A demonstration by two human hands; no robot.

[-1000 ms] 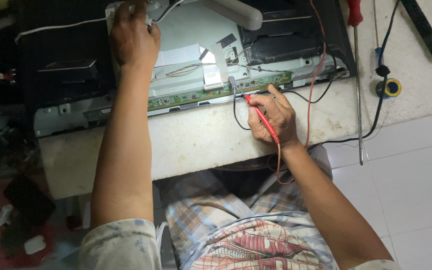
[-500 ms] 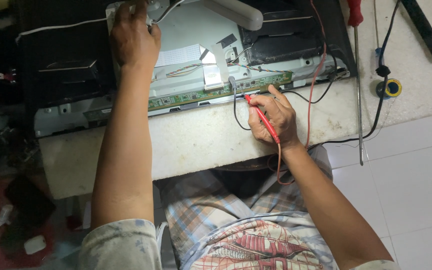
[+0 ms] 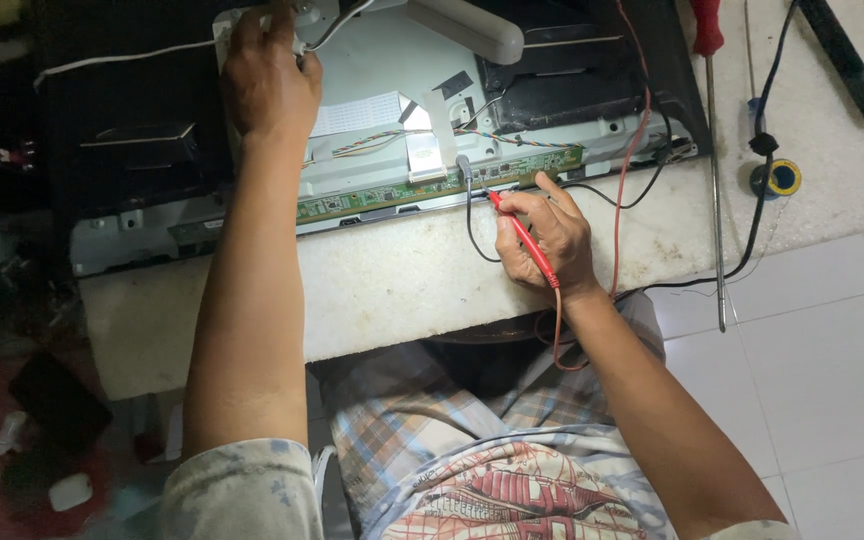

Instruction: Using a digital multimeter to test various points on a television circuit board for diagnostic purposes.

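Now, probe: my right hand (image 3: 544, 238) pinches the slim red plastic test probe (image 3: 520, 232), tip on the long green circuit strip (image 3: 432, 186).
Left hand: my left hand (image 3: 270, 82) presses the pale metal back panel (image 3: 372, 70), fingers curled; anything gripped, I cannot tell.
Progress: panel open, probing looks underway.
Idle: red-handled screwdriver (image 3: 709, 60) on the white stone bench (image 3: 392, 280).

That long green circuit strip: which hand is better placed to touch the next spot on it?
Probably the right hand: it holds the red probe with its tip at the green circuit strip. The left hand rests farther back on the opened panel.
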